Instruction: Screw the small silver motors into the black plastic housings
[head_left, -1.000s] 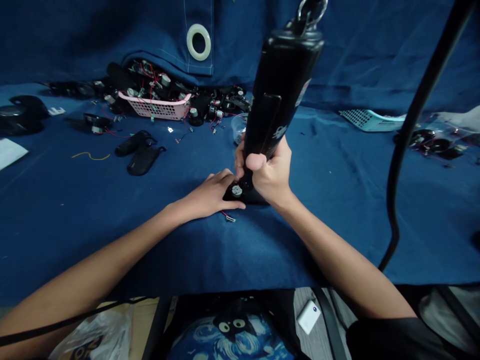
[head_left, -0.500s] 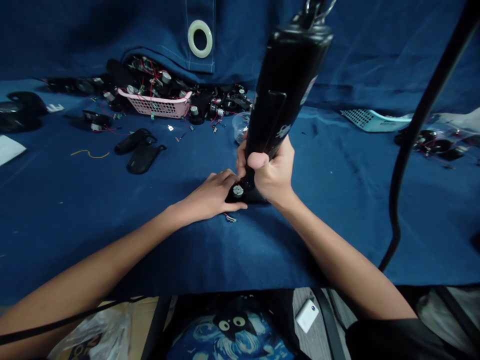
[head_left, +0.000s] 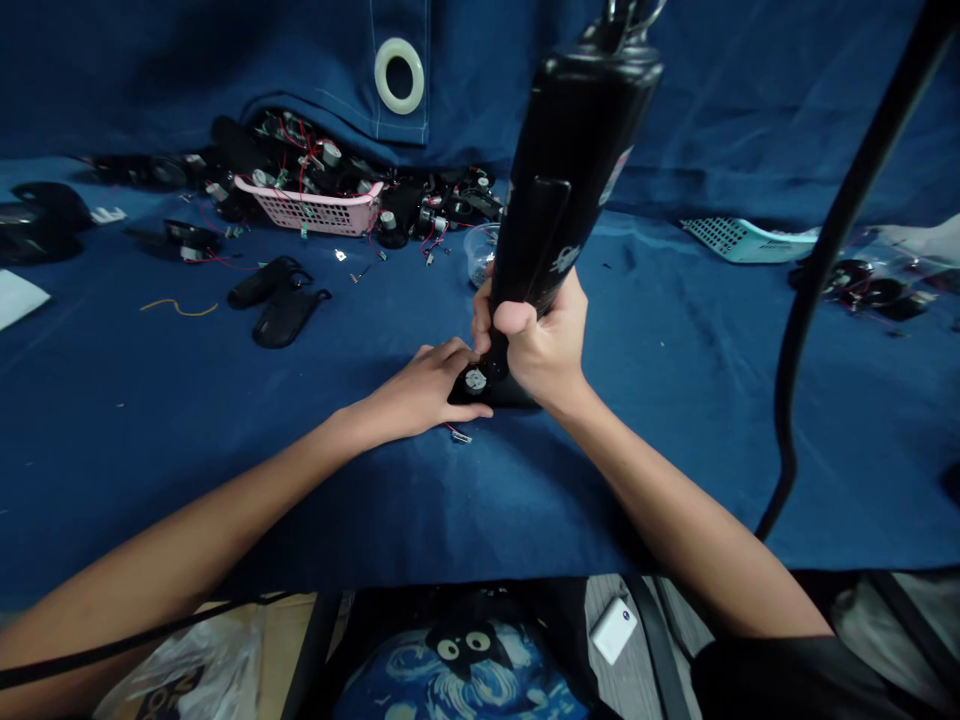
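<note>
My right hand [head_left: 551, 345] is wrapped round a black electric screwdriver [head_left: 566, 160], which hangs upright and slightly tilted from a metal hook at the top of the head view. Its lower end stands over a black plastic housing [head_left: 517, 393] on the blue cloth; the tip is hidden behind my hand. With fingers on the far side and thumb along the near side, my left hand [head_left: 431, 390] grips the housing's left end. Between thumb and fingers shows a round silver part [head_left: 475, 380]. A small connector [head_left: 460, 437] on a red wire lies just in front.
Behind stands a pink basket [head_left: 315, 212] full of black parts and red wires, more of them beside it. A clear cup [head_left: 480, 255] sits behind the screwdriver. Two black shells [head_left: 289, 315] lie left. At right are a turquoise basket [head_left: 750, 243] and a hanging black cable [head_left: 795, 350].
</note>
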